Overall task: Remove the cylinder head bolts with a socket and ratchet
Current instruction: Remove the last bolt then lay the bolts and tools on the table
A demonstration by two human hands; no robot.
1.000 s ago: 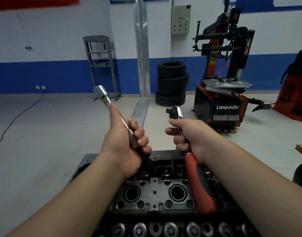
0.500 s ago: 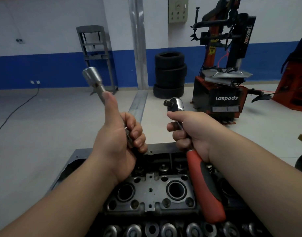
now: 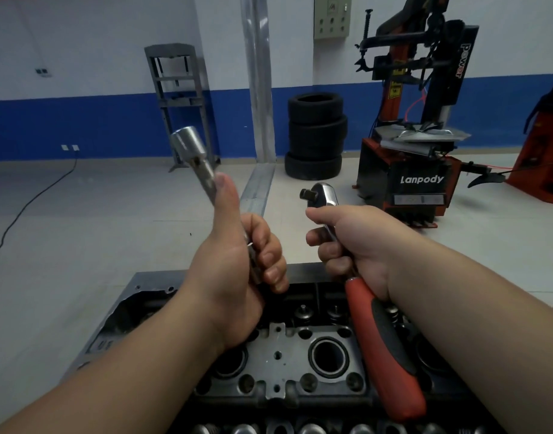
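My left hand [image 3: 237, 277] wraps the socket extension [image 3: 206, 173] low on its shaft, thumb laid up along it. The long axis tilts up toward the upper left of the frame, so the fat socket end sits high and away from my other hand. My right hand [image 3: 353, 245] is clamped on the ratchet [image 3: 375, 324] just below its head, with the red handle trailing down to the lower right. The ratchet's square drive [image 3: 307, 194] points left, toward the left hand, with open air between them. That gap is what matters: I reckon the drive needs the extension's lower end, which is buried in my left grip, so I can't see it. To mate them I'd likely swing that end rightward and line its axis up with the drive. The cylinder head [image 3: 278, 364] lies below both hands at centre bottom. I can't pick out the bolts for certain, and neither tool touches the head.
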